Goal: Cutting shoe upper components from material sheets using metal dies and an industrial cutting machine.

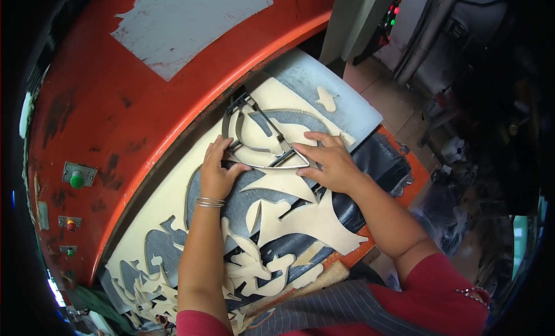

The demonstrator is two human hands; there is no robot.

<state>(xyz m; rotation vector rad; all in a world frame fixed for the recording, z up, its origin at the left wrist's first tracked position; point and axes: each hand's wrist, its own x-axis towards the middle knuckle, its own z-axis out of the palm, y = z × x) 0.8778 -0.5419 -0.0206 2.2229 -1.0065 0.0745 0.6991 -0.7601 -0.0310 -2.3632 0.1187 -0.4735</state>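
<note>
A metal cutting die (pixel 282 157), a curved strip-steel outline with dark cross bars, lies on a cream sheet of material (pixel 151 204) below the press. My left hand (pixel 216 173) grips its left edge, fingers along the outer side and thumb pointing right by the lower rim. At the die's pointed right end, my right hand (pixel 334 163) holds the corner between thumb and fingers. Cut-out openings in the sheet show a grey fuzzy surface (pixel 218 192). Just nearer than the die is a large cream offcut (pixel 315 220) with curved edges.
A big orange-red press head (pixel 191 99) overhangs the sheet on the left, with a green button (pixel 77 180) on it. Cream scraps (pixel 254 269) pile up near my body. A pale board (pixel 352 93) carries a small cream piece (pixel 326 99). Plastic bags (pixel 442 220) lie at right.
</note>
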